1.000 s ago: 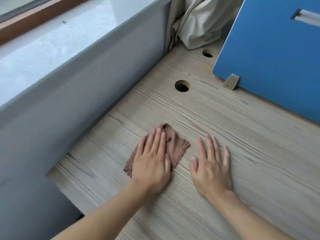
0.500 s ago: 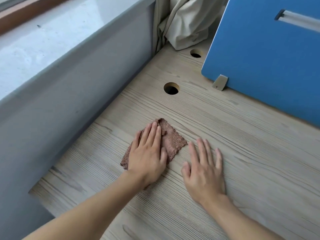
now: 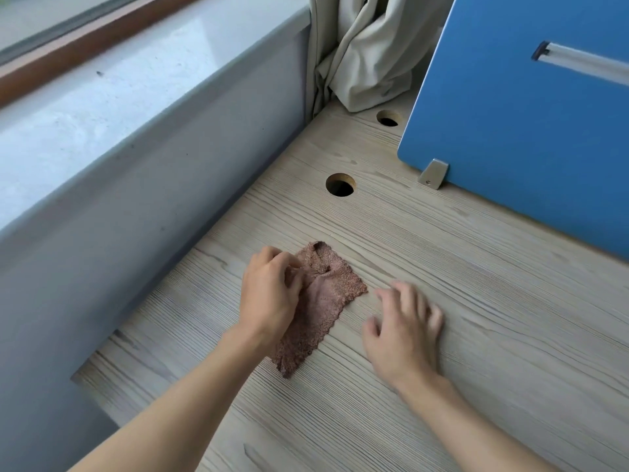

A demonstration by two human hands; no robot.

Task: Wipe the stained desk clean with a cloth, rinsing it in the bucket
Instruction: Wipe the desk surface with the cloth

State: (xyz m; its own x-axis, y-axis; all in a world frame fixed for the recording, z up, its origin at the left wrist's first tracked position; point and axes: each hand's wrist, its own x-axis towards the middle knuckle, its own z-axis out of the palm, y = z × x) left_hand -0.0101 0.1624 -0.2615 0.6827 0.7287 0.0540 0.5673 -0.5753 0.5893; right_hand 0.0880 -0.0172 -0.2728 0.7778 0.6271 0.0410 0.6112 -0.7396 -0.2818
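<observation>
— What are the fingers doing?

— Fingers of the left hand [image 3: 272,294] are curling into the brown cloth [image 3: 328,298], gripping and bunching its upper part. Those of the right hand [image 3: 405,330] are hanging loosely bent and blurred, holding nothing.

— And where is the cloth lying?

— On the wood-grain desk [image 3: 459,260], partly under the left hand and just beside the right, near a round cable hole [image 3: 339,185]. A blue partition [image 3: 527,131] is standing beyond.

Matt wood-grain counter [image 3: 442,250]; nubby brown terry cloth [image 3: 326,301]; glossy stone windowsill [image 3: 102,107]; smooth blue panel [image 3: 527,131] with brushed metal bracket [image 3: 433,173]; soft beige fabric curtain [image 3: 367,63]
</observation>
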